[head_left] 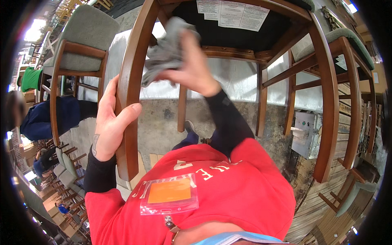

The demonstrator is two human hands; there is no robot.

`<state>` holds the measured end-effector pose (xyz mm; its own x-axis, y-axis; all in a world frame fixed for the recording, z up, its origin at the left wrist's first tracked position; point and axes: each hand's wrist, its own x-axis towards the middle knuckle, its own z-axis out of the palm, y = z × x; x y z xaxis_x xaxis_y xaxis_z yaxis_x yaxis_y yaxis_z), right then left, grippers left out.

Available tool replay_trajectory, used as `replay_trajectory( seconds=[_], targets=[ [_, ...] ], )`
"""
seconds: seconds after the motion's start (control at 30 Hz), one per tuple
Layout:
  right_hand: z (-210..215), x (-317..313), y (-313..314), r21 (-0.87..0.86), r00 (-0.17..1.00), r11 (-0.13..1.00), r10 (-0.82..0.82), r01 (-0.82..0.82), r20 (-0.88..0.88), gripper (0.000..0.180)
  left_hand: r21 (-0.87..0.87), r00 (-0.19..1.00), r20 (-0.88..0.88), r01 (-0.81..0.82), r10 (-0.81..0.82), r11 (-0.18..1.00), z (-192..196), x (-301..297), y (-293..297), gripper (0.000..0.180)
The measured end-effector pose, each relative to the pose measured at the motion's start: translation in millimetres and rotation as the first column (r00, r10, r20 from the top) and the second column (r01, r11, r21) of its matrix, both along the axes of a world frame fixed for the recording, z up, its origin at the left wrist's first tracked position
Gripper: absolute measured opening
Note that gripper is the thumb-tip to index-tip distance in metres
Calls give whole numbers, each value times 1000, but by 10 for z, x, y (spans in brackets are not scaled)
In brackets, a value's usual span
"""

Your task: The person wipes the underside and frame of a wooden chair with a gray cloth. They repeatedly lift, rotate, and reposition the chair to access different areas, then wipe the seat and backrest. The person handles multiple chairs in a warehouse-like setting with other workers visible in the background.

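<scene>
Head view: your left hand (pixel 109 122) wraps around a brown wooden chair leg (pixel 131 81) at about 9 o'clock from centre, fingers curled on the far side and thumb across the near face, a firm steadying grip that keeps the upturned chair (pixel 253 53) from swinging. Your right hand (pixel 192 67) sits at 12 o'clock, closed loosely over a crumpled grey cloth (pixel 165 53), pressing it against the frame where that leg meets the seat rail; the hand is motion-blurred, so I can't tell exact finger spread. The chair is held legs toward you, its dark underside with white paper labels (pixel 232 14) facing the camera, which puts the joints within reach of the cloth. At 6 o'clock your red shirt (pixel 228 192) carries a clear badge sleeve with an orange card (pixel 169 192). At 10 o'clock another chair with a grey-green padded seat (pixel 83 41) stands upright. At 9 o'clock, far edge, another person in dark blue (pixel 45 116) is well apart from your hands. Wooden parts are stacked at 3 to 4 o'clock.
</scene>
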<state>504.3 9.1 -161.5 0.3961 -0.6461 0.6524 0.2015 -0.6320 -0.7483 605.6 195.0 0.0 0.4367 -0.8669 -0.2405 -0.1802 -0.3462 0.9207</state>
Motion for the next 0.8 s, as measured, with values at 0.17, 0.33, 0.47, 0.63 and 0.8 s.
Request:
replay_trajectory(
  seconds=[0.17,0.33,0.47,0.63,0.8],
  targets=[
    [-510,998,173,79,935,934,-353,349,45,73,-161,978,206,55,-21,985,-54,13,-71,77],
    [-1957,502,388,203,925,936,-218,288,-311,67,-192,971,212,149,-107,970,46,0,-128,78],
    [-1668,582,357,473,845,828,-1,301,-535,60,-164,956,260,180,-133,970,-47,32,-155,79],
    [-221,1084,448,214,939,935,-316,284,134,69,-193,988,146,75,-46,978,-99,32,9,79],
    [-1134,767,370,60,875,900,-401,431,-272,59,-190,966,223,172,-128,967,-92,9,-152,84]
  ],
)
